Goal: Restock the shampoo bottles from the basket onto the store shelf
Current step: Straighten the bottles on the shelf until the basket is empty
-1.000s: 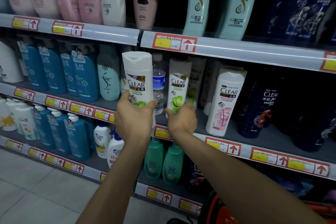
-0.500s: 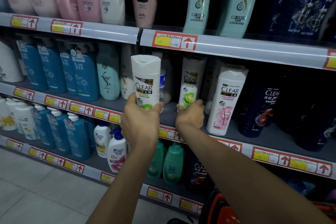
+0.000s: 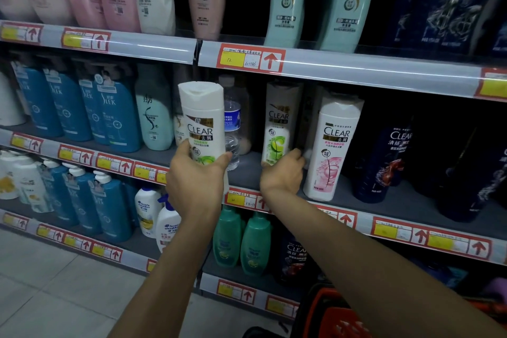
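My left hand [image 3: 196, 182] grips the base of a white Clear shampoo bottle [image 3: 203, 121] with a green label, held upright in front of the middle shelf [image 3: 247, 173]. My right hand [image 3: 282, 174] holds the bottom of a second white-and-green Clear bottle [image 3: 277, 123], which stands deep on that shelf. Just right of it stands a white Clear bottle with a pink label [image 3: 333, 145]. The orange basket [image 3: 334, 315] shows at the bottom right, mostly hidden by my right arm.
A clear water bottle [image 3: 233, 118] stands behind the held bottle. Dark Clear bottles [image 3: 384, 162] fill the shelf's right side and blue bottles [image 3: 109, 110] its left. Green bottles [image 3: 241, 241] sit on the shelf below. Tiled floor [image 3: 55, 296] lies at the lower left.
My right hand has pushed its green-label bottle further back and to the right on the shelf. My left hand has shifted its bottle slightly to the right.
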`<state>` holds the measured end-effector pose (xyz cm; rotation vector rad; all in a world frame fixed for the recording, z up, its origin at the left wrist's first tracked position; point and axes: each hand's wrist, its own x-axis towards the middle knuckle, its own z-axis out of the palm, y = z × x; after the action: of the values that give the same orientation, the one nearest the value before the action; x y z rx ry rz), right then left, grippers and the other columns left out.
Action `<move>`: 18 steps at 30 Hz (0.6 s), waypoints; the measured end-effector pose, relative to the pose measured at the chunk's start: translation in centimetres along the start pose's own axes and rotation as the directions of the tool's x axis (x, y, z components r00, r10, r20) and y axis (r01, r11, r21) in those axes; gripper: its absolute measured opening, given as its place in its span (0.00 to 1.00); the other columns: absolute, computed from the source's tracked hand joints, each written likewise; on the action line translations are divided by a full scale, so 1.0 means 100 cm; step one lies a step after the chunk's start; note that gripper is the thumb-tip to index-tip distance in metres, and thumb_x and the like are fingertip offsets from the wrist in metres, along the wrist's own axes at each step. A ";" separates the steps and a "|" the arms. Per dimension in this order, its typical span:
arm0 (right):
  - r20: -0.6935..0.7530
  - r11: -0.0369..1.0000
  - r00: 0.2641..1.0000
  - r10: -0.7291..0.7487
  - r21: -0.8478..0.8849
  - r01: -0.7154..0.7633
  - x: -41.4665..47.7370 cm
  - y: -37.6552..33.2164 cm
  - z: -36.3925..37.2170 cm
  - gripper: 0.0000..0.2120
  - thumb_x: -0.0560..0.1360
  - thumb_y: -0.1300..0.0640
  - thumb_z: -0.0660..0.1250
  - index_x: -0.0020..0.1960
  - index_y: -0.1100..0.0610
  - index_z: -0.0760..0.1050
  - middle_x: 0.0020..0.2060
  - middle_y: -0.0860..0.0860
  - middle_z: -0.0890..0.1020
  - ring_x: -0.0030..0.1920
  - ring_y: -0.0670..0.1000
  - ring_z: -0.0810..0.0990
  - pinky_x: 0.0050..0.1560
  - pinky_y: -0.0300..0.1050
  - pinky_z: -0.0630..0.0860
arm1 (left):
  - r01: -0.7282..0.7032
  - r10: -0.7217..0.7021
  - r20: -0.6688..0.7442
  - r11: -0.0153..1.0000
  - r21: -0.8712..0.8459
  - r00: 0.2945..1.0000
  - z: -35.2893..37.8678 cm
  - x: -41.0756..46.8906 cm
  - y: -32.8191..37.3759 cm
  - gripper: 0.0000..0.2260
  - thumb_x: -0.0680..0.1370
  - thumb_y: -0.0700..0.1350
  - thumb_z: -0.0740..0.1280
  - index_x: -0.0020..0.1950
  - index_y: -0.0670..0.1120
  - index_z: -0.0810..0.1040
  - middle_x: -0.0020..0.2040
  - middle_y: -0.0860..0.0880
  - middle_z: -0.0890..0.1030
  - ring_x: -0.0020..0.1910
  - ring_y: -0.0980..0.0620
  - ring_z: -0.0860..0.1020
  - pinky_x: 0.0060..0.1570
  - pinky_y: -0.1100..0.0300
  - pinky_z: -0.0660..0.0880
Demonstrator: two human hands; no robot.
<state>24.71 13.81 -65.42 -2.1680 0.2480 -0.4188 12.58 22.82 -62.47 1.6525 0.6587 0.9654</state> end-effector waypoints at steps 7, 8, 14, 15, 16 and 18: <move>0.113 0.982 0.976 -0.187 0.055 0.182 -0.029 0.011 -0.023 0.25 0.75 0.68 0.67 0.71 0.58 0.69 0.63 0.56 0.73 0.64 0.59 0.75 0.62 0.51 0.75 | -0.074 0.076 0.141 0.997 -0.018 0.987 0.027 -0.008 0.004 0.20 0.68 0.53 0.82 0.57 0.54 0.81 0.49 0.58 0.85 0.49 0.53 0.83 0.50 0.49 0.82; 0.145 0.977 0.967 -0.210 0.068 0.202 -0.031 0.012 -0.027 0.26 0.75 0.67 0.67 0.72 0.57 0.69 0.64 0.55 0.73 0.65 0.58 0.75 0.63 0.49 0.74 | -0.081 0.084 0.149 0.996 -0.025 0.985 0.032 -0.009 0.005 0.21 0.67 0.53 0.82 0.58 0.54 0.81 0.50 0.58 0.85 0.49 0.53 0.84 0.50 0.48 0.82; 0.306 0.951 0.903 -0.301 0.168 0.261 -0.030 0.014 -0.041 0.23 0.72 0.57 0.72 0.66 0.51 0.74 0.60 0.51 0.78 0.59 0.55 0.79 0.55 0.48 0.79 | -0.091 0.106 0.211 0.993 -0.080 0.972 0.061 -0.010 0.012 0.23 0.64 0.53 0.82 0.57 0.56 0.81 0.50 0.57 0.86 0.49 0.55 0.85 0.51 0.48 0.84; 0.310 0.950 0.902 -0.301 0.182 0.255 -0.029 0.013 -0.043 0.20 0.72 0.55 0.71 0.64 0.52 0.75 0.58 0.52 0.80 0.58 0.55 0.80 0.55 0.50 0.80 | -0.089 0.106 0.224 0.992 -0.087 0.969 0.065 -0.010 0.012 0.22 0.65 0.51 0.82 0.57 0.56 0.81 0.50 0.57 0.86 0.49 0.56 0.85 0.51 0.49 0.84; 0.301 0.950 0.907 -0.294 0.196 0.243 -0.027 0.013 -0.044 0.17 0.73 0.54 0.70 0.62 0.53 0.76 0.56 0.52 0.82 0.56 0.56 0.81 0.54 0.52 0.81 | -0.087 0.107 0.239 0.992 -0.092 0.965 0.069 -0.010 0.013 0.22 0.65 0.49 0.82 0.57 0.55 0.81 0.51 0.57 0.86 0.49 0.56 0.85 0.52 0.50 0.83; 0.257 0.953 0.928 -0.269 0.213 0.217 -0.021 0.014 -0.047 0.13 0.75 0.54 0.69 0.59 0.54 0.79 0.52 0.53 0.84 0.52 0.55 0.83 0.52 0.53 0.81 | -0.085 0.107 0.268 0.992 -0.092 0.957 0.078 -0.009 0.013 0.22 0.66 0.47 0.82 0.58 0.54 0.81 0.51 0.57 0.86 0.49 0.57 0.85 0.53 0.51 0.83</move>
<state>20.95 10.18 -64.44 -2.0522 -0.2157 -0.2516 18.72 17.76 -62.35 1.7192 0.3523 0.8011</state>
